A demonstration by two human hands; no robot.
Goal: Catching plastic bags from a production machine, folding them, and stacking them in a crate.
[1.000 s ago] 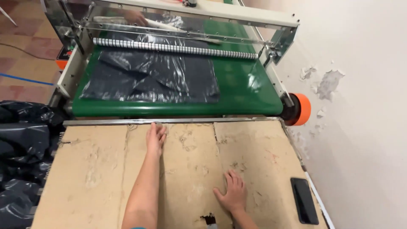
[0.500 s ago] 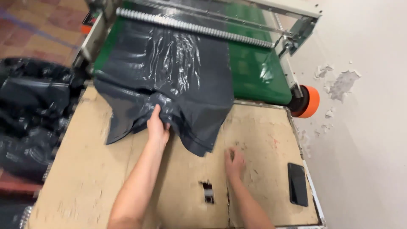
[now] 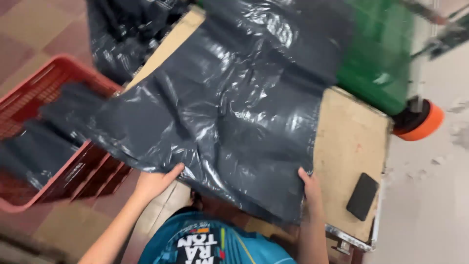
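Note:
A large dark grey plastic package (image 3: 229,117), shiny and wrinkled, hangs spread between both my hands over the near edge of the cardboard-topped table (image 3: 349,142). My left hand (image 3: 155,182) grips its lower left edge, fingers under the film. My right hand (image 3: 311,188) pinches its lower right corner. The package's left end droops toward a red plastic crate (image 3: 34,98).
The red crate at the left holds more dark plastic packages (image 3: 27,156). A black phone (image 3: 362,196) lies on the table at the right. Behind are a green conveyor belt (image 3: 376,58) with an orange roller end (image 3: 425,122), and a heap of dark bags (image 3: 127,34).
Both hands have taken hold of the grey package and pulled it off the table toward me and leftward. The view has swung left, bringing the red crate into sight.

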